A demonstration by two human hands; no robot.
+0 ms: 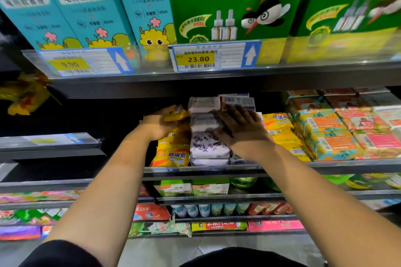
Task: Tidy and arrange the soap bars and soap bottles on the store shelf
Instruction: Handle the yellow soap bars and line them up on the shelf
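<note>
On the middle shelf (217, 169) a row of yellow sulfur soap packs (173, 156) lies to the left of a row of white soap bars with purple flower print (208, 145). My left hand (158, 124) grips one yellow soap pack (176, 112) above the back of the yellow row. My right hand (238, 128) lies flat, fingers straight, on the white soap bars, its fingertips at a white-and-blue box (237, 101) further back. More yellow sulfur soap packs (278, 121) sit to the right of that hand.
Orange and green wrapped soap packs (334, 134) fill the shelf's right part. The shelf above carries teal boxes (86, 6) and green mosquito-liquid boxes (234, 2) behind price tags (198, 58). Lower shelves hold assorted packs. Left of the soap the shelf recess is dark.
</note>
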